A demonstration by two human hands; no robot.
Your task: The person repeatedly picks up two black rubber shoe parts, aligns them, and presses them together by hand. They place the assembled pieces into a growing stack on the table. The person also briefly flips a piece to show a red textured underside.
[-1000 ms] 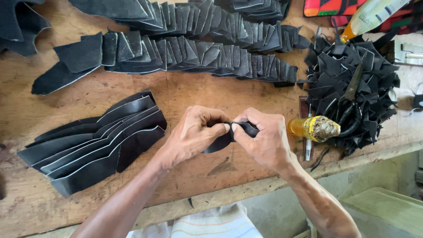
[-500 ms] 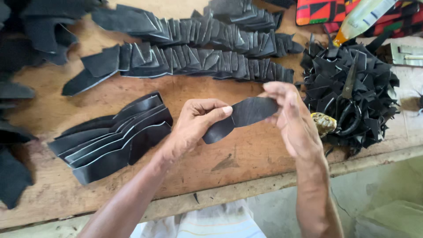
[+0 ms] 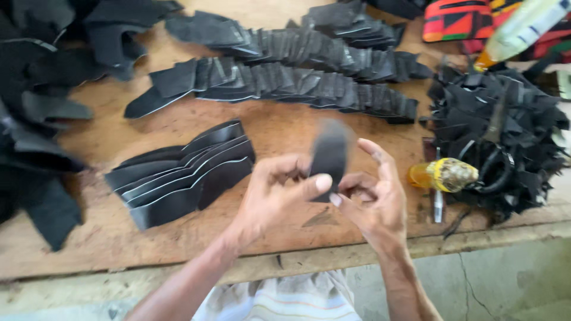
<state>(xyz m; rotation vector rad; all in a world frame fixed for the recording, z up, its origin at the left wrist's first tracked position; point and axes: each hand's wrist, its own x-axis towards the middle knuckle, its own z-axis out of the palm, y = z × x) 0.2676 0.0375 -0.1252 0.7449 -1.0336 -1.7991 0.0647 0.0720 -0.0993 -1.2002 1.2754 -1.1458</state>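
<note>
My left hand (image 3: 275,193) and my right hand (image 3: 373,199) hold one black leather piece (image 3: 331,151) between them, above the wooden table (image 3: 285,128). The piece stands almost upright and is blurred by motion. My left thumb presses on its lower edge; my right fingers pinch it from the other side. To the left of my hands lies a fanned stack of long black curved pieces (image 3: 181,172).
Two overlapping rows of black cut pieces (image 3: 297,80) run across the back of the table. A heap of black scraps (image 3: 499,134) sits at the right, with a yellow-handled tool (image 3: 443,176) beside it. More black pieces (image 3: 41,119) crowd the left edge. A glue bottle (image 3: 520,27) lies top right.
The black piece was pinched small between my hands, then stretched out sideways, and now it is turned upright. The view has shifted left, showing more black pieces at the left.
</note>
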